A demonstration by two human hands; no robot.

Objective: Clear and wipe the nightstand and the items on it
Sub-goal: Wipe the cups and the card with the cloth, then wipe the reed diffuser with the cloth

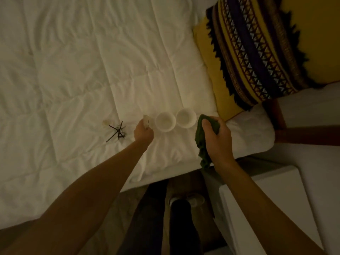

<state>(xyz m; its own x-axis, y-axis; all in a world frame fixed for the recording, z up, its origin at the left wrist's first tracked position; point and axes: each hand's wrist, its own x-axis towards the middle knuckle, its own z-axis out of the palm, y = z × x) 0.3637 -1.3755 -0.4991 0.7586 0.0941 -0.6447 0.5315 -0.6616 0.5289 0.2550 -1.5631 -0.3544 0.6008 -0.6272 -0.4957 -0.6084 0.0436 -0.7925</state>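
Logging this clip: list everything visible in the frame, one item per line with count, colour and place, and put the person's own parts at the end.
white cups: two, white, side by side on the bed between the hands.
dark twigs: small bundle, dark brown, on the duvet left of the left hand.
pale small object: one, whitish, beside the twigs; too blurred to identify.
green cloth: one, dark green, bunched in the right hand.
duvet: one, white, covering the bed.
patterned cushion: one, yellow with dark bands, upper right on the bed.
nightstand: one, white, lower right.
left hand: pinches a small pale item.
right hand: grip around the cloth.
legs: dark trousers, bottom centre.
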